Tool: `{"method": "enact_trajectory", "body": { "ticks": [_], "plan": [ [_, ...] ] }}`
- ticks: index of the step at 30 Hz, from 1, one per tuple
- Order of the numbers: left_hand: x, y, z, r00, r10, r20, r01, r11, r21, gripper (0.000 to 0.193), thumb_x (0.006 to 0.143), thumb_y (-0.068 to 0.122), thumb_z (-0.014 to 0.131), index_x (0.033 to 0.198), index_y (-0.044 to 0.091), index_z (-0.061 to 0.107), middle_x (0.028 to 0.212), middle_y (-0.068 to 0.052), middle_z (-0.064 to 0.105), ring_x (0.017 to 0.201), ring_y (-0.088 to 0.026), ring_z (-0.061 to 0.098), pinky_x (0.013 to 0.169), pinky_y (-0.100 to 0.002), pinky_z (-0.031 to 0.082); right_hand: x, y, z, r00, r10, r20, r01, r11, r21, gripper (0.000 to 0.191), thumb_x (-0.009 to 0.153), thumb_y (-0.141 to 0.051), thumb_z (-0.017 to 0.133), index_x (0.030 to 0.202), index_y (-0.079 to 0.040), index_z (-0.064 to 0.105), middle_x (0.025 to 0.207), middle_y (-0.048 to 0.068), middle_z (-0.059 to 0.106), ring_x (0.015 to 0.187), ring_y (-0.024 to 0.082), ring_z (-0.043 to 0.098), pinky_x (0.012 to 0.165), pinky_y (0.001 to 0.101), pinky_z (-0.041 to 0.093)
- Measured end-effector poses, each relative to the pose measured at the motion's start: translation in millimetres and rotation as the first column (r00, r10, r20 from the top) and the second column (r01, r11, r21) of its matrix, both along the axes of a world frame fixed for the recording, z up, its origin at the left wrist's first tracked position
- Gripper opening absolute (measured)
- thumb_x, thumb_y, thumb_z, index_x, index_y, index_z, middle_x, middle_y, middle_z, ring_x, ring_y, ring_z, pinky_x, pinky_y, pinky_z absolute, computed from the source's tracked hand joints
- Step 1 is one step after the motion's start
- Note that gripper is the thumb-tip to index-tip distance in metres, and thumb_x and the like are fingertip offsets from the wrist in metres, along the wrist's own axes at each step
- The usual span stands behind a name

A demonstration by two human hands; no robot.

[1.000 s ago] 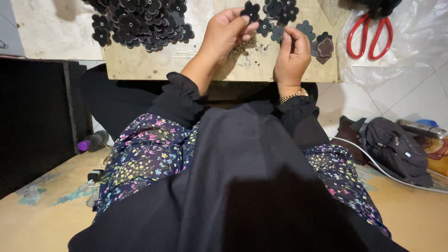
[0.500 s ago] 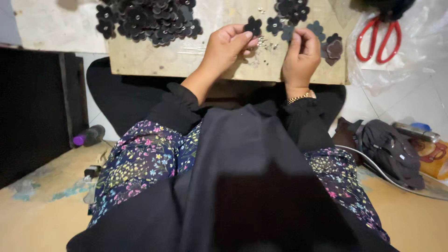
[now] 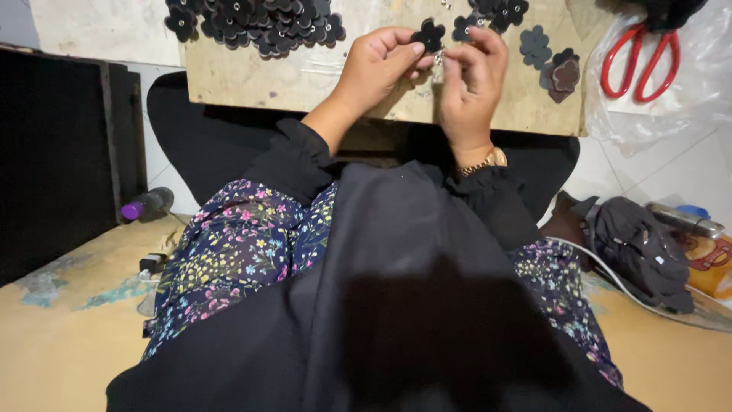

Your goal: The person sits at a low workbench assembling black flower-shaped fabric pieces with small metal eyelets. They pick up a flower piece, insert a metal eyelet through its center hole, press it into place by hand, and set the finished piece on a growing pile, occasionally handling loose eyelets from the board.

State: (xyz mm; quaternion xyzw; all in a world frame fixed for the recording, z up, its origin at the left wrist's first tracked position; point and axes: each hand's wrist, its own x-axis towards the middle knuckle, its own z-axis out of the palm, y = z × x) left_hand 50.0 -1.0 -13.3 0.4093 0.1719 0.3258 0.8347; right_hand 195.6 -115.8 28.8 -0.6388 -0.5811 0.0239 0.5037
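I see the left hand (image 3: pixel 377 65) pinching a flat, matte black flower-shaped cutout (image 3: pixel 428 35) between thumb and fingertips above the worn wooden board (image 3: pixel 305 76), while the right hand (image 3: pixel 473 76), fingers curled, nips a tiny shiny metal piece (image 3: pixel 439 58) just beside it. Half a second ago both hands lay lower on the board; now they are raised and drawn together. What the metal piece is I cannot tell, and the pile of black flowers (image 3: pixel 252 21) and red-handled scissors (image 3: pixel 639 65) are cut off at the top.
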Motion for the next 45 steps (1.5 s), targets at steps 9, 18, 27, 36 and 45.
{"method": "enact_trajectory", "body": {
  "ticks": [9,18,27,36,45],
  "plan": [
    [1.2,-1.2,-7.5,0.998,0.033,-0.056,-0.028,0.996,0.081,0.017,0.103,0.008,0.065,0.116,-0.003,0.070,0.098,-0.005,0.075,0.086,-0.009,0.069,0.076,-0.025,0.057,-12.0,16.2,8.1,0.999,0.040,-0.036,-0.041,0.998,-0.043,0.010,0.106,0.001,0.073,0.115,-0.003,0.070,0.139,0.011,0.054,0.121,0.022,0.061,0.103,0.0332,0.054],
    [2.7,-4.0,-9.0,0.999,0.020,-0.025,-0.019,0.999,0.048,0.019,0.103,0.008,0.066,0.117,-0.004,0.071,0.098,-0.004,0.074,0.086,-0.009,0.068,0.078,-0.026,0.058,-8.2,13.6,8.8,0.899,0.116,-0.423,-0.163,0.984,-0.077,0.008,0.104,0.003,0.069,0.112,0.001,0.068,0.131,0.011,0.055,0.112,0.015,0.064,0.095,0.0267,0.059],
    [0.0,-10.1,-6.2,0.994,0.063,-0.088,-0.044,0.977,0.208,0.020,0.103,0.006,0.067,0.120,-0.004,0.072,0.104,-0.004,0.076,0.093,-0.008,0.070,0.084,-0.024,0.058,-1.9,11.7,-1.0,0.666,0.152,-0.730,-0.208,0.978,0.014,0.026,0.104,0.008,0.071,0.122,-0.002,0.055,0.112,0.004,0.065,0.102,0.010,0.064,0.093,0.0254,0.054],
    [-12.4,-10.6,5.0,0.964,0.199,-0.174,-0.116,0.910,0.397,0.022,0.101,0.005,0.071,0.121,-0.004,0.074,0.104,-0.007,0.078,0.093,-0.009,0.070,0.083,-0.024,0.058,-24.4,14.9,0.9,0.737,0.206,-0.643,-0.152,0.979,0.139,0.025,0.105,0.010,0.065,0.120,-0.003,0.050,0.118,0.004,0.060,0.108,0.010,0.061,0.098,0.0251,0.053],
    [-11.3,-8.1,3.7,0.984,0.164,-0.074,-0.144,0.965,0.221,0.016,0.101,0.001,0.071,0.116,-0.001,0.072,0.104,-0.005,0.077,0.093,-0.011,0.072,0.085,-0.027,0.061,-2.9,-2.4,23.5,0.898,-0.004,-0.441,-0.087,0.979,-0.187,0.017,0.106,0.000,0.061,0.122,-0.002,0.067,0.113,0.006,0.067,0.102,0.013,0.068,0.086,0.0268,0.060]
  ]
}}
